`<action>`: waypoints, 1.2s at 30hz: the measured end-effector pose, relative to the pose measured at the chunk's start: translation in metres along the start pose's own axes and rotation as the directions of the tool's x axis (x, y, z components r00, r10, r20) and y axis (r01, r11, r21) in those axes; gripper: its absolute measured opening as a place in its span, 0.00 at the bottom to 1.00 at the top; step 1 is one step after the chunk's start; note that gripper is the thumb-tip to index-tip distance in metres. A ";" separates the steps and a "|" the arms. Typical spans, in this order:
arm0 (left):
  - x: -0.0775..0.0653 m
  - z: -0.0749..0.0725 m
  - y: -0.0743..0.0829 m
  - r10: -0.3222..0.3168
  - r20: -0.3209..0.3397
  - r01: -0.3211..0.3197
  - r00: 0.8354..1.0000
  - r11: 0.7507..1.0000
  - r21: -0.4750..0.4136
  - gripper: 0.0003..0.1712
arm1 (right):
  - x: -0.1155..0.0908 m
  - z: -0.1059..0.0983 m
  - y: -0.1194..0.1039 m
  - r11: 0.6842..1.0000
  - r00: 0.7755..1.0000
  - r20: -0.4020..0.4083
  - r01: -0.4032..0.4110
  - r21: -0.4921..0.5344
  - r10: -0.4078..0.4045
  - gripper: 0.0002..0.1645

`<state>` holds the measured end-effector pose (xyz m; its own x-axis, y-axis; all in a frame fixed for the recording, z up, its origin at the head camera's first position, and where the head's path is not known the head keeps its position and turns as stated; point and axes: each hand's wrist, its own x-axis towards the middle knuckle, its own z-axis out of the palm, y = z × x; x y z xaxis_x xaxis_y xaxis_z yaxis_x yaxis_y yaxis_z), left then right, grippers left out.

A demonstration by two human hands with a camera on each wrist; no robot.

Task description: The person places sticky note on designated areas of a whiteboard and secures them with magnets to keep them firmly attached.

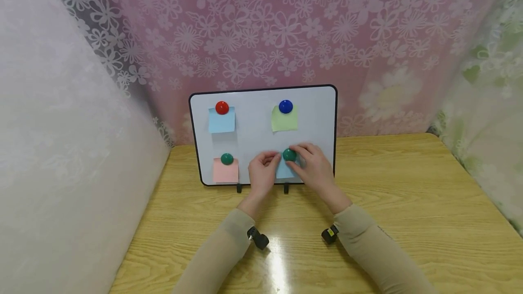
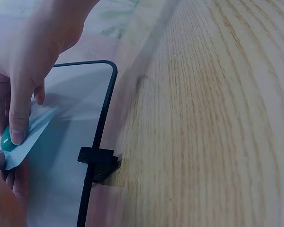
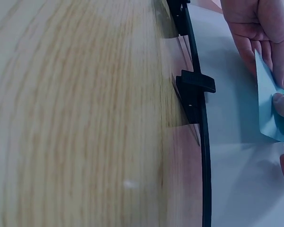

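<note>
At the lower right of the whiteboard (image 1: 255,126), my right hand (image 1: 318,170) grips a round green magnet (image 1: 289,155) between thumb and fingers. The magnet is at the upper part of a light blue sticky note (image 1: 284,171). My left hand (image 1: 261,175) pinches that note's upper left edge between thumb and fingers. In the left wrist view the note (image 2: 31,137) stands out at an angle from the board, its lower edge lifted. The right wrist view shows the right thumb (image 3: 283,105) over the note's face.
Another blue note (image 1: 222,124) hangs under a red magnet (image 1: 222,107), a green note (image 1: 284,122) under a blue magnet (image 1: 286,106), and a pink note (image 1: 225,173) under a second green magnet (image 1: 227,159). Black feet (image 1: 239,188) hold the board upright on the wooden table (image 1: 392,185).
</note>
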<state>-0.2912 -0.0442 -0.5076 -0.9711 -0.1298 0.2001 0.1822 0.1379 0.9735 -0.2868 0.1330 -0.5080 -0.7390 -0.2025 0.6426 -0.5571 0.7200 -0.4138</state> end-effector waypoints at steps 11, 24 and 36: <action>0.001 0.001 0.000 0.010 -0.005 -0.010 1.000 1.000 0.001 0.07 | 0.000 0.002 0.000 1.000 1.000 -0.002 -0.005 -0.020 0.005 0.28; 0.000 0.000 0.000 0.002 0.018 -0.004 1.000 0.998 0.068 0.09 | 0.001 0.002 -0.001 0.999 1.000 0.011 -0.004 -0.049 0.004 0.28; -0.001 -0.001 0.002 -0.004 0.024 0.002 1.000 0.998 0.062 0.09 | 0.001 0.003 -0.001 0.999 1.000 0.004 0.000 -0.051 0.000 0.27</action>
<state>-0.2898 -0.0451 -0.5057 -0.9752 -0.1071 0.1936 0.1698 0.1986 0.9653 -0.2880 0.1300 -0.5082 -0.7407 -0.2048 0.6398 -0.5370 0.7527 -0.3808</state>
